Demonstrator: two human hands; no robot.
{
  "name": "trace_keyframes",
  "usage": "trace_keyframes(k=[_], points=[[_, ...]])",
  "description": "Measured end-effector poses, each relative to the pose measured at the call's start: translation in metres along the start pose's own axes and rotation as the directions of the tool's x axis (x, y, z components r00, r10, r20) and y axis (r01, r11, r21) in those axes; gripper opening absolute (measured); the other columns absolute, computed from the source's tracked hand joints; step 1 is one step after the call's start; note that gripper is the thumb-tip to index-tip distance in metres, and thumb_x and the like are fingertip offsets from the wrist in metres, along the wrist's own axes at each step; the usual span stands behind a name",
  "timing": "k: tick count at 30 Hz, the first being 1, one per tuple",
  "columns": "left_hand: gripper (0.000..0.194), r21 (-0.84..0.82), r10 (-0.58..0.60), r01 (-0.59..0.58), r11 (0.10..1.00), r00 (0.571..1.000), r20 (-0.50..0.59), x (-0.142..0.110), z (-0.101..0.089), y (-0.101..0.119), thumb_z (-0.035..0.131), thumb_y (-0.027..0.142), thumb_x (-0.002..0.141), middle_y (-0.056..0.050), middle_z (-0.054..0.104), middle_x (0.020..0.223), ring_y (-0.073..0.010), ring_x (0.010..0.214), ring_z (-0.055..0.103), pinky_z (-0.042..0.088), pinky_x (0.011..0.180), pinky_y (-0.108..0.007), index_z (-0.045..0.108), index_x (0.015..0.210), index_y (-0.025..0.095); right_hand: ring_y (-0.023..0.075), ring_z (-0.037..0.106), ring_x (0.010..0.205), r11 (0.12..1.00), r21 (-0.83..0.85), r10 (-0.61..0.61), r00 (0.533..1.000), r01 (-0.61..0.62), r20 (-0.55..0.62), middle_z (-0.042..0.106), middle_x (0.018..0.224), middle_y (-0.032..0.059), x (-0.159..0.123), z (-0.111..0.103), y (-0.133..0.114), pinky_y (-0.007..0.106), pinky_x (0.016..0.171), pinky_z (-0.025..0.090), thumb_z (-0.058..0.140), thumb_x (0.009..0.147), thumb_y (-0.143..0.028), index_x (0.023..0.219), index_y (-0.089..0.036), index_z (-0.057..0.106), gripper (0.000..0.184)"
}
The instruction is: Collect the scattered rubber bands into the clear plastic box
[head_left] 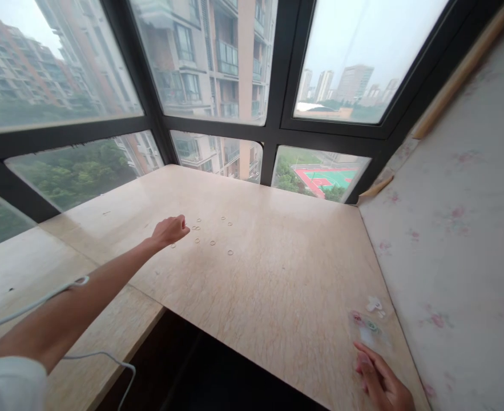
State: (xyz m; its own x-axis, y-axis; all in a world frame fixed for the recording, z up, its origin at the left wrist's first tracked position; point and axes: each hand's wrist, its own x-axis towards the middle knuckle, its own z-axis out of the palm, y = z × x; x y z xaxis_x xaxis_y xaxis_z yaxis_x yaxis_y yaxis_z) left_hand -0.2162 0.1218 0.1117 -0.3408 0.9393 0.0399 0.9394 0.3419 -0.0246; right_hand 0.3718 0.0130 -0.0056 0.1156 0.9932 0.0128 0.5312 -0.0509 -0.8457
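My left hand (170,230) reaches far over the pale, stone-patterned ledge, its fingers curled closed. Whatever they may hold is hidden. Beside its knuckles several thin, light-coloured rings (213,243) lie scattered, some of them close together. At the lower right my right hand (380,374) is closed, thumb against the bent fingers, and I cannot make out anything in it. Just beyond its fingertips lies a clear plastic bag (365,328) with a small green ring-shaped item (372,326) and something reddish. A small whitish piece (374,303) rests behind the bag.
Dark-framed windows (273,114) close off the ledge's far and left sides. A flower-patterned wall (457,240) borders it on the right. White cables (33,307) run by my left forearm. A dark gap (200,365) opens below the front edge.
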Motion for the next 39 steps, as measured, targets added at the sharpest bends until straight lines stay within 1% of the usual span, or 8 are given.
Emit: trace_keyframes(k=[4, 9, 14, 17, 21, 26, 30, 39], points=[[0.011, -0.315, 0.247, -0.242, 0.918, 0.969, -0.024, -0.004, -0.023, 0.066, 0.053, 0.027, 0.075, -0.001, 0.066, 0.067, -0.0146, 0.054, 0.062, 0.042, 0.056, -0.024, 0.057, 0.077, 0.017, 0.0194, 0.066, 0.064, 0.996, -0.016, -0.090, 0.995, 0.090, -0.030, 0.072, 0.078, 0.0073, -0.003, 0.005, -0.013, 0.026, 0.056, 0.055, 0.053, 0.080, -0.059, 0.098, -0.019, 0.072, 0.048], [0.014, -0.453, 0.526, -0.545, 0.706, 0.831, -0.180, -0.033, -0.035, 0.185, 0.053, 0.022, 0.080, 0.000, 0.066, 0.064, -0.0134, 0.057, 0.062, 0.043, 0.058, -0.023, 0.063, 0.088, 0.016, 0.0221, 0.068, 0.081, 0.984, -0.043, -0.175, 0.985, 0.175, -0.010, 0.073, 0.095, 0.0098, -0.005, 0.007, -0.020, 0.033, 0.077, 0.055, 0.051, 0.087, -0.048, 0.096, -0.018, 0.072, 0.038], [0.022, -0.478, 0.772, -0.763, 0.436, 0.590, -0.237, -0.084, -0.017, 0.300, 0.049, 0.023, 0.090, -0.006, 0.072, 0.094, -0.0147, 0.075, 0.065, 0.047, 0.070, -0.026, 0.067, 0.101, 0.018, 0.0213, 0.068, 0.082, 0.981, -0.008, -0.192, 0.981, 0.192, -0.009, 0.073, 0.094, 0.0095, -0.005, 0.007, -0.023, 0.033, 0.077, 0.055, 0.048, 0.090, -0.042, 0.097, -0.018, 0.071, 0.034], [0.024, -0.544, 0.827, -0.779, 0.311, 0.504, -0.249, -0.111, 0.001, 0.352, 0.047, 0.025, 0.093, -0.006, 0.072, 0.101, -0.0166, 0.086, 0.066, 0.048, 0.075, -0.027, 0.068, 0.103, 0.020, 0.0217, 0.067, 0.083, 0.982, 0.016, -0.189, 0.982, 0.189, -0.027, 0.073, 0.093, 0.0099, -0.005, 0.007, -0.024, 0.033, 0.077, 0.054, 0.048, 0.090, -0.040, 0.096, -0.018, 0.071, 0.033], [0.025, -0.575, 0.860, -0.774, 0.267, 0.460, -0.219, -0.134, 0.024, 0.397, 0.046, 0.020, 0.092, -0.006, 0.071, 0.101, -0.0174, 0.087, 0.066, 0.048, 0.075, -0.027, 0.069, 0.102, 0.022, 0.0226, 0.066, 0.087, 0.983, 0.048, -0.175, 0.984, 0.176, -0.028, 0.072, 0.095, 0.0103, -0.004, 0.006, -0.028, 0.034, 0.077, 0.053, 0.048, 0.091, -0.037, 0.097, -0.017, 0.070, 0.031], [0.026, -0.601, 0.874, -0.756, 0.259, 0.449, -0.188, -0.143, 0.038, 0.427, 0.048, 0.016, 0.090, -0.005, 0.071, 0.102, -0.0179, 0.088, 0.066, 0.048, 0.075, -0.028, 0.069, 0.103, 0.023, 0.0222, 0.066, 0.084, 0.986, 0.079, -0.144, 0.989, 0.146, -0.031, 0.072, 0.094, 0.0103, -0.003, 0.005, -0.031, 0.034, 0.075, 0.053, 0.048, 0.091, -0.036, 0.099, -0.018, 0.071, 0.031], [0.028, -0.663, 0.849, -0.703, 0.258, 0.492, -0.192, -0.142, 0.038, 0.430, 0.050, 0.017, 0.090, -0.005, 0.071, 0.105, -0.0187, 0.092, 0.065, 0.049, 0.079, -0.030, 0.066, 0.112, 0.023, 0.0226, 0.066, 0.085, 0.987, 0.078, -0.141, 0.990, 0.143, -0.030, 0.072, 0.094, 0.0104, -0.003, 0.004, -0.031, 0.033, 0.076, 0.052, 0.048, 0.091, -0.036, 0.098, -0.017, 0.071, 0.030], [0.022, -0.739, 0.666, -0.573, 0.355, 0.709, -0.230, -0.126, 0.058, 0.361, 0.049, 0.028, 0.093, -0.005, 0.070, 0.092, -0.0131, 0.070, 0.062, 0.048, 0.070, -0.027, 0.067, 0.100, 0.018, 0.0212, 0.067, 0.085, 0.988, 0.070, -0.135, 0.990, 0.137, -0.031, 0.072, 0.094, 0.0089, -0.004, 0.003, -0.030, 0.031, 0.076, 0.053, 0.049, 0.091, -0.038, 0.097, -0.018, 0.071, 0.030]])
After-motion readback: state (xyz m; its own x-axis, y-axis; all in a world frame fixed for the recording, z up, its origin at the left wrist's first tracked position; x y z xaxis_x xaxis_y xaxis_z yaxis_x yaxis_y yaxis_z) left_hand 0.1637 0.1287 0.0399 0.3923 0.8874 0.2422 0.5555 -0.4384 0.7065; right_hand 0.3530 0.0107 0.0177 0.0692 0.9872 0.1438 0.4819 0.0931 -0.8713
